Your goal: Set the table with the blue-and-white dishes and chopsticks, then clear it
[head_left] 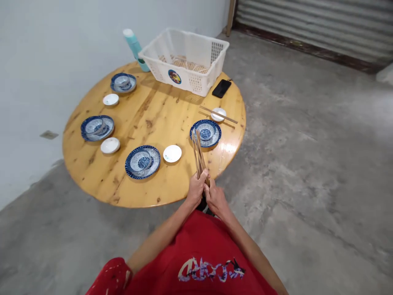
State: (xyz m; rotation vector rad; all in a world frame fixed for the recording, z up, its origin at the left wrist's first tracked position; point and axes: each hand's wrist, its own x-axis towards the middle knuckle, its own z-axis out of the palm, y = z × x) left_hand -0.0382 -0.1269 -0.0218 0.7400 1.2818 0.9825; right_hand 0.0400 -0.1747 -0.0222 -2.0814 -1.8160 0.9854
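Close to my body, at the table's near right edge, my left hand (196,187) is closed around a bundle of wooden chopsticks (199,155), whose tips fan out upward. My right hand (215,197) is pressed against it, its fingers closed at the lower part of the same bundle. Beyond the tips is a blue-patterned plate (211,141) with a bowl (204,131) on it. Behind that plate, a pair of chopsticks (225,117) lies across a small white dish (218,111). Left of my hands sits another small white dish (172,153).
Around the round wooden table (153,123) stand more blue plates with bowls, such as the near plate (135,174), and small dishes. A white plastic basket (184,84), a black phone (221,88) and a light-blue bottle (134,46) stand at the far side, near a wall.
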